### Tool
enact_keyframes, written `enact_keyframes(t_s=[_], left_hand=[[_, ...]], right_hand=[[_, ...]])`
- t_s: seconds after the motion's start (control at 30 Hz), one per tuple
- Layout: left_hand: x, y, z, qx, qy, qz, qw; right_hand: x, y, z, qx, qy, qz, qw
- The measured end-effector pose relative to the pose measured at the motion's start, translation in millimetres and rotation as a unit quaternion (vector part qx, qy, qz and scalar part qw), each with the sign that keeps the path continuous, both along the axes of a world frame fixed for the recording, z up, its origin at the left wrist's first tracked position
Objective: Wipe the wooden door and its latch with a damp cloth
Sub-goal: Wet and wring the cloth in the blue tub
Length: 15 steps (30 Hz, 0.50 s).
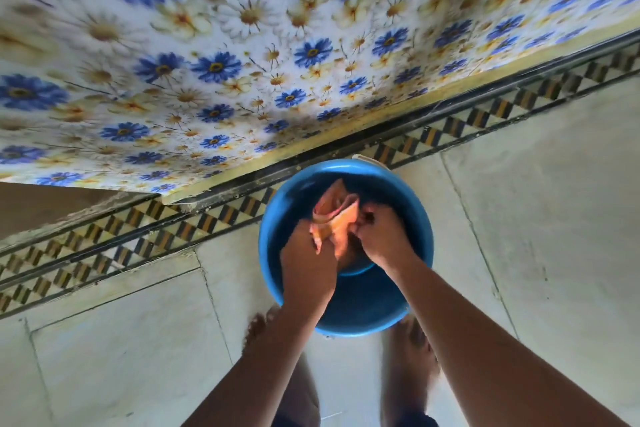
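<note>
A flower-patterned surface, probably the covered door, fills the far side, just beyond the blue bucket on the floor. Over the bucket, the left hand and right hand both clench the orange cloth bunched between them. No latch shows.

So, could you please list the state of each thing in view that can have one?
Orange cloth: bunched, gripped by both hands over the bucket; wetness cannot be told.
Blue bucket: upright on the floor, beside the patterned border; contents too dark to tell.
Left hand: closed on the cloth.
Right hand: closed on the cloth.
Flower-patterned panel: upright, its lower edge at the border; not being touched.
</note>
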<state>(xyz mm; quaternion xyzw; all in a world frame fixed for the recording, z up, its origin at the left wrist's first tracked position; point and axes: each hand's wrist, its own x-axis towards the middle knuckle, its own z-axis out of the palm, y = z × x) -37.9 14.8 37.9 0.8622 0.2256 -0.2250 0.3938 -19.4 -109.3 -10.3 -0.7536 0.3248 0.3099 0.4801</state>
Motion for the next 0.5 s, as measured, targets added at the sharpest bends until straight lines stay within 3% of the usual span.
enact_keyframes(t_s=[0.1,0.27,0.4,0.5], left_hand=[[-11,10,72,0.022,-0.049,-0.010,0.998],[-25,24,207,0.005,-0.106,-0.014,0.994],[-48,35,317,0.039,-0.139,-0.085,0.986],[-71,41,412,0.105,-0.254,-0.198,0.941]], right_hand=[[-11,-2,51,0.038,-0.031,-0.026,0.998],[-37,3,199,-0.015,-0.048,-0.083,0.995],[-47,9,337,0.235,0.048,-0.191,0.952],[-62,17,427,0.318,0.041,-0.251,0.913]])
